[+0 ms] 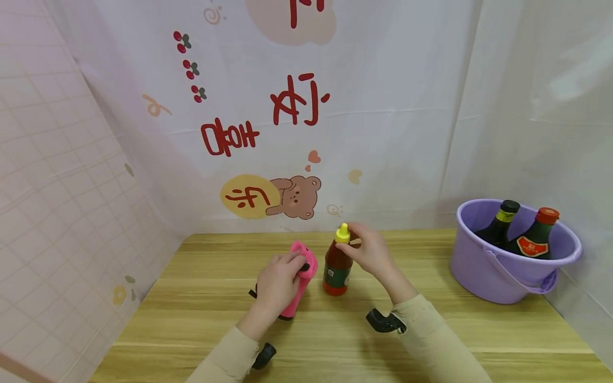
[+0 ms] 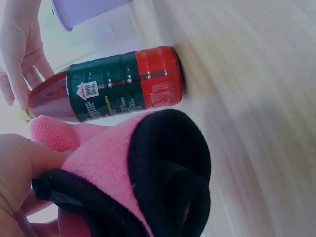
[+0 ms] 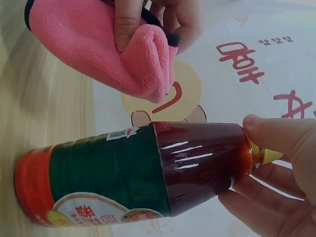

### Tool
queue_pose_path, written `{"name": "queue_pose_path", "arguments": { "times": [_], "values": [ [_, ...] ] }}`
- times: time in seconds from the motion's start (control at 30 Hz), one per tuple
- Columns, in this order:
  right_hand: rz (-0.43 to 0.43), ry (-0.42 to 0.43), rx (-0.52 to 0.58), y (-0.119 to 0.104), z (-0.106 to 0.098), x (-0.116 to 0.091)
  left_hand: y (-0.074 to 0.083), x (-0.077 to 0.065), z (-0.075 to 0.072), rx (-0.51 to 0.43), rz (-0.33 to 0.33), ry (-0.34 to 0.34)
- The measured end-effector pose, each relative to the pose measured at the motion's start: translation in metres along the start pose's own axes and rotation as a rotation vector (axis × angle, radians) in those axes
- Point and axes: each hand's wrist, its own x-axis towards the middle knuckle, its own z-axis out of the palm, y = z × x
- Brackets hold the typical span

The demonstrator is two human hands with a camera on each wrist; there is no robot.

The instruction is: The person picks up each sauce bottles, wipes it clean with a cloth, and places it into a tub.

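A sauce bottle (image 1: 337,268) with red-brown contents, a green and red label and a yellow nozzle cap stands upright on the wooden table. My right hand (image 1: 372,254) grips it by the neck, just under the cap, thumb on one side and fingers on the other in the right wrist view. To its left, my left hand (image 1: 280,282) holds a folded pink cloth (image 2: 103,163) with black edging. In the right wrist view the cloth (image 3: 94,44) hangs beside the bottle (image 3: 108,173), apart from it.
On the right of the table (image 1: 201,298) stands a purple bucket (image 1: 483,271). Inside are a dark bottle with a black cap (image 1: 510,206) and another with a red cap (image 1: 547,215). A printed white curtain (image 1: 383,149) hangs behind the table.
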Motion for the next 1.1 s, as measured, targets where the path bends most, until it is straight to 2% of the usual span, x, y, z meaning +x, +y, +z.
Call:
{"name": "queue_pose_path", "arguments": {
  "times": [0.3,0.6,0.8,1.1],
  "values": [
    [-0.007,0.034,-0.043,0.007,-0.018,-0.012,0.006,-0.004,0.005,-0.012,0.064,0.035],
    [-0.004,0.03,-0.076,0.013,-0.044,-0.022,0.012,-0.007,0.01,-0.022,0.099,0.008],
    [-0.029,0.061,-0.115,0.007,-0.081,-0.024,0.017,-0.007,0.013,-0.028,0.122,0.005],
    [-0.01,0.172,-0.263,-0.004,-0.155,-0.017,0.024,-0.006,0.017,-0.039,0.142,-0.034]
  ]
}}
